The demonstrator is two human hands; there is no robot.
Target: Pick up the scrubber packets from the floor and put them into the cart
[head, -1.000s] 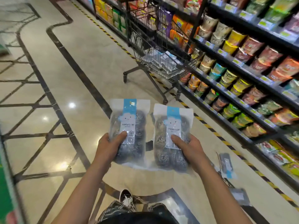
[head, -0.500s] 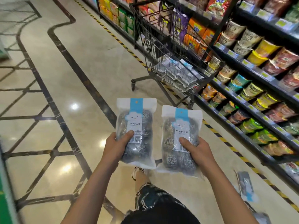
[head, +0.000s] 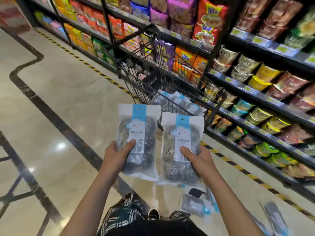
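My left hand (head: 116,156) grips a clear scrubber packet (head: 141,126) with a blue header strip and dark steel-wool balls inside. My right hand (head: 200,160) grips a second scrubber packet (head: 183,133) of the same kind. Both are held upright, side by side, just short of the black wire cart (head: 172,99). Several packets in the cart (head: 180,101) lie on its bottom. On the floor by my feet lies another packet (head: 197,204), and one more floor packet (head: 276,217) is at the lower right.
Black shelves (head: 265,99) full of noodle cups and snack bags run along the right, right behind the cart. A yellow-black hazard stripe (head: 238,167) edges the floor below them. The glossy tiled aisle (head: 51,116) stretches to the left. My legs and shoes (head: 153,213) are below.
I have walked closer to the cart and the view has risen toward the shelves. Both hands still hold their packets, now just in front of the cart's near end.
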